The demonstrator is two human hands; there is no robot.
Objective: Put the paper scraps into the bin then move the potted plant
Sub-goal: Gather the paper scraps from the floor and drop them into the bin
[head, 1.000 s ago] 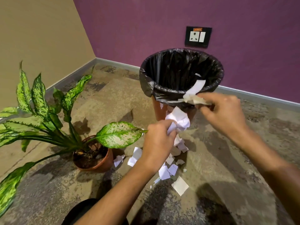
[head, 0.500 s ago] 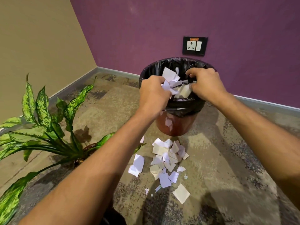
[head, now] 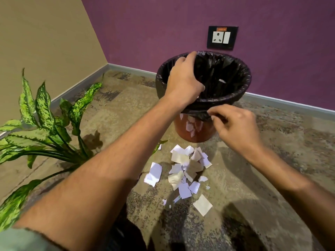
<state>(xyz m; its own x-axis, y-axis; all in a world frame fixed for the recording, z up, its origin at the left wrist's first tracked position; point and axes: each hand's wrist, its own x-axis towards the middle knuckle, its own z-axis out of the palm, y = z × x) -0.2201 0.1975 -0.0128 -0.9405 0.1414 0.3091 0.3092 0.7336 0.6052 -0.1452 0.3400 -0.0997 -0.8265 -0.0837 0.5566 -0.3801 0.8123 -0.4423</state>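
Meanwhile, Both Hands at the Bin's Near Rim

Up at centre frame, the left hand [head: 184,82] hangs over the bin [head: 235,98], fingers curled loosely downward, holding nothing visible. The right hand [head: 237,127], just right of centre, has thumb and forefinger closed on the black liner [head: 217,69] at the bin's near edge. Paper scraps [head: 188,169] lie heaped on the carpet [head: 262,178] below both hands, in front of the bin. The potted plant [head: 45,127] stands at the left edge, its pot hidden behind the left forearm
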